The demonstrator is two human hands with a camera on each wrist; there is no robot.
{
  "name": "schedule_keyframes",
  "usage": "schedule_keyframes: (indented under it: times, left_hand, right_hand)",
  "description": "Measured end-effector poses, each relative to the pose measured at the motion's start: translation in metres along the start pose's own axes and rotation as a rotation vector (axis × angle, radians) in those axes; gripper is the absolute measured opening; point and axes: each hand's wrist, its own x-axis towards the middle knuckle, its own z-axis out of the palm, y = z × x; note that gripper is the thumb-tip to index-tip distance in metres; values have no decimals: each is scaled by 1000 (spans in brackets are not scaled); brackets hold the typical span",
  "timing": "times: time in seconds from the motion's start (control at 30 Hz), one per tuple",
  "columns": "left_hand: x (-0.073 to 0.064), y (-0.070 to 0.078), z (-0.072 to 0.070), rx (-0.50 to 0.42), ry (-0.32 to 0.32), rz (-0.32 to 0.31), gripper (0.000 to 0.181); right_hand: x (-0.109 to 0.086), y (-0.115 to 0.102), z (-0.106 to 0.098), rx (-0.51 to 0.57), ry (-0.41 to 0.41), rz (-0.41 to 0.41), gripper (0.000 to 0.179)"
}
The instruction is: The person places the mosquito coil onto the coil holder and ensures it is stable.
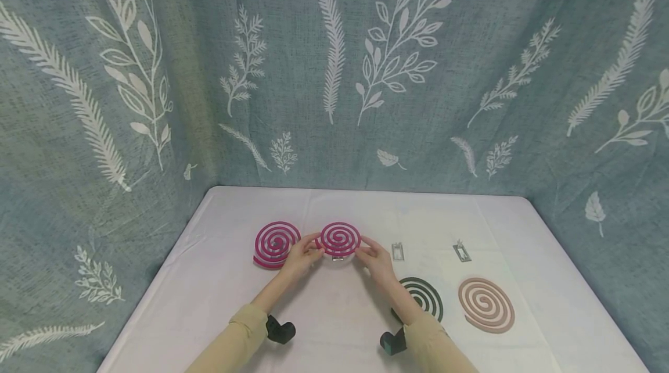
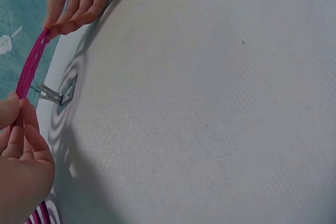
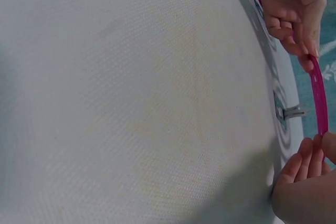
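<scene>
Both hands hold a magenta mosquito coil (image 1: 339,238) by opposite edges, above the table. My left hand (image 1: 300,259) pinches its left edge between thumb and fingers. On the opposite edge, my right hand (image 1: 378,261) pinches it the same way. Below the coil is a small metal coil stand (image 2: 67,95) with its prong raised; in the head view the coil hides most of it. The wrist views show a gap between the coil and this prong. Just left of my left hand, a second magenta coil (image 1: 279,242) lies over the table, partly covered by the fingers.
Two more metal stands, one upright-looking (image 1: 398,251) and one tilted (image 1: 462,253), lie right of the hands. A dark green coil (image 1: 431,293) is partly hidden under the right forearm. Farther right lies a brown coil (image 1: 485,303). A patterned curtain (image 1: 340,146) borders the white table (image 1: 334,326).
</scene>
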Motion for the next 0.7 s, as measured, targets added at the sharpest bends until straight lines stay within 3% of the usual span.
schedule_keyframes:
  times: [0.37, 0.43, 0.7]
  left_hand:
    - [-4, 6, 1, -18, 2, -23, 46]
    - [1, -3, 1, -10, 14, -19, 47]
    - [1, -5, 2, 0, 26, -36, 46]
  right_hand:
    - [2, 2, 3, 30, 20, 6, 47]
    - [3, 2, 3, 35, 29, 19, 46]
    - [3, 1, 5, 10, 48, 24, 44]
